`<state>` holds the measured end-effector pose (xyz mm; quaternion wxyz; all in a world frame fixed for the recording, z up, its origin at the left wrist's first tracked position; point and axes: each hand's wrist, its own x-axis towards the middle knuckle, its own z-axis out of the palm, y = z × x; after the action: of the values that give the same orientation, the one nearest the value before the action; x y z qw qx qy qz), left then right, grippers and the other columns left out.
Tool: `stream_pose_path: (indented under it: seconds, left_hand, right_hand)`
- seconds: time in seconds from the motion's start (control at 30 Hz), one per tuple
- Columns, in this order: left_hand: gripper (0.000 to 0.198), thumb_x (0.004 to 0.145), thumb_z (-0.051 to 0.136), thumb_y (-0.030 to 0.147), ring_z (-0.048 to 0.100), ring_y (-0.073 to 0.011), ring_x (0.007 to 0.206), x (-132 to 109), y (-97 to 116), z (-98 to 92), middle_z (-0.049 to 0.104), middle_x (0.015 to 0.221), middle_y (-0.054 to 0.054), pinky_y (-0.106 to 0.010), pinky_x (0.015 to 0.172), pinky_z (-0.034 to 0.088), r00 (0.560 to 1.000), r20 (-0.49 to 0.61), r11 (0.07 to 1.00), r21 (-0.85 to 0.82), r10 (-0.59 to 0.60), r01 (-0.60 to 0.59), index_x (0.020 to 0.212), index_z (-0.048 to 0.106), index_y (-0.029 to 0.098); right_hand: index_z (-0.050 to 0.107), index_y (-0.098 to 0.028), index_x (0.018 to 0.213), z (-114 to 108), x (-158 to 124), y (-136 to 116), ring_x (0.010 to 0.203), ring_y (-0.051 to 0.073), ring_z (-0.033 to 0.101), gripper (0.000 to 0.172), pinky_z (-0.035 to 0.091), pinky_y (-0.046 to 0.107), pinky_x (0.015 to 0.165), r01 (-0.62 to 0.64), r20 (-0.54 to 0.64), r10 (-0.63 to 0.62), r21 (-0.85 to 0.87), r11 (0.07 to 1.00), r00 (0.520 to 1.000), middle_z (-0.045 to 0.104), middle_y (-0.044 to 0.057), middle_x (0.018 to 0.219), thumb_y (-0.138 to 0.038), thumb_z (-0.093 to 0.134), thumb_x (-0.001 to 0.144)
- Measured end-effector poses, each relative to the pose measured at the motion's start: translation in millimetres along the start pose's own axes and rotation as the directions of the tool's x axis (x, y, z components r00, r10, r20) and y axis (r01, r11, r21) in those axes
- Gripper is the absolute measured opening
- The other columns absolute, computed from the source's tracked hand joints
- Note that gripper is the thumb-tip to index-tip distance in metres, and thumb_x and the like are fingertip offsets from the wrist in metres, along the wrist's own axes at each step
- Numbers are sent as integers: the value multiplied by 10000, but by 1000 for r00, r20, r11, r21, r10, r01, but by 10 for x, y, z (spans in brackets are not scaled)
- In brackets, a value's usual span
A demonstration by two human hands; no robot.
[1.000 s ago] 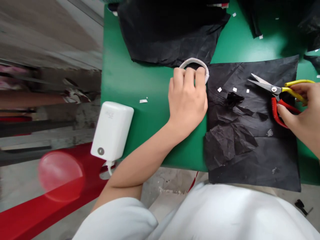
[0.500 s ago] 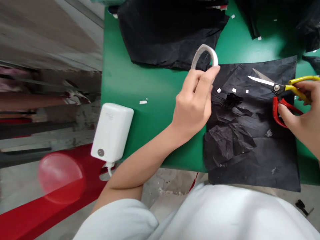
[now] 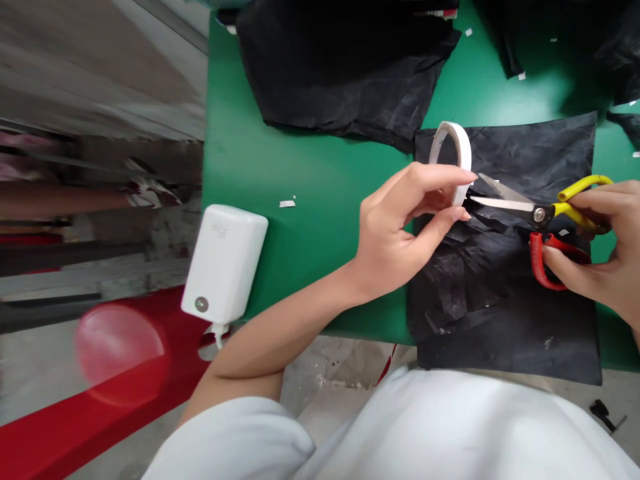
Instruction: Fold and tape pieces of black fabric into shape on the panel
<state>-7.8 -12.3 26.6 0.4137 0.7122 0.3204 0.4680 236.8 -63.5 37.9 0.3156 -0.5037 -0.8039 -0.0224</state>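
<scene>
Plainly, in the head view the left hand (image 3: 387,230) is gripping a roll of white tape (image 3: 465,153), its thumb and index finger pinching the lower part of the ring while the roll is standing on edge above a black sheet (image 3: 510,320). The right hand (image 3: 617,270) is holding a pair of scissors (image 3: 539,214), its grip closing around the handles: fingers are wrapping the yellow handle (image 3: 583,185) and the thumb is sitting in the red handle (image 3: 537,263). The blades are standing apart and pointing toward the left hand, their tips hovering just beside the pinched part of the roll; whether either tip is touching the tape is hard to tell from here.

The black sheet is lying on the green surface (image 3: 310,167), reaching past its near edge, with a crumpled black piece (image 3: 455,283) resting on it below the left hand. A larger black piece (image 3: 345,73) is spreading across the far part of the surface. Small white scraps are dotting the area, one white scrap (image 3: 287,204) lying left of the left hand. Farther left, a white box-shaped device (image 3: 226,260) is resting at the surface's corner, a white cable (image 3: 219,333) running from its lower end.
</scene>
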Motion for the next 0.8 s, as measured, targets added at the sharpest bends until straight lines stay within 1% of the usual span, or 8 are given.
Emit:
stream_pose_path:
  seconds: [0.07,0.17,0.27,0.37,0.5,0.7,0.8]
  left_hand:
    - [335,835,650,93,696,-110,746,1,-17,1,603,888,16,-269,698,643,999,12,999,5,35,-35,1115,622,273]
    - [326,838,644,86,696,-109,742,-1,-32,0,630,936,5,-263,684,639,996,24,996,18,90,-91,1115,620,256]
    - [261,870,624,141,694,-103,768,-2,-28,-4,658,981,0,-251,710,638,996,45,996,47,73,-75,1099,617,267]
    - [207,888,612,192,693,-112,806,-2,-19,-11,682,1015,-13,-248,722,635,996,71,995,84,46,-52,1082,618,265]
    - [216,881,611,153,690,-121,811,-1,-15,-20,696,1016,-24,-264,720,634,994,91,995,80,56,-64,1071,626,254]
    - [178,885,610,176,695,-126,793,1,-14,-18,702,979,-33,-267,706,633,995,90,995,90,43,-52,1048,637,239]
    - [177,877,617,159,692,-125,778,4,-16,-15,700,962,-30,-268,691,632,995,81,995,80,55,-62,1032,640,240]
  right_hand:
    - [552,-236,1104,2,12,-8,769,214,663,407,535,331,609,29,-4,-29,2,1000,1000,677,72,915,-328,702,737]
    - [560,-250,1144,-1,17,-2,770,222,665,413,539,340,611,37,-8,-37,10,999,999,679,80,936,-349,693,765]
    - [580,-241,1142,-4,10,12,748,213,663,412,544,332,614,40,-24,-39,26,999,999,679,82,934,-346,701,762]
    - [599,-211,1119,-3,0,20,766,227,674,413,561,340,655,48,-34,-46,42,998,998,683,96,927,-315,725,739]
    - [623,-187,1068,1,-6,14,760,238,686,399,572,338,680,50,-36,-49,36,998,998,689,108,901,-243,757,697]
    - [615,-245,1120,-4,-3,2,771,226,700,422,583,327,698,37,-25,-36,18,999,999,699,64,915,-250,745,719]
    - [613,-231,1111,-9,-11,12,763,226,700,425,581,316,687,54,-21,-54,-1,999,998,699,73,900,-231,753,710]
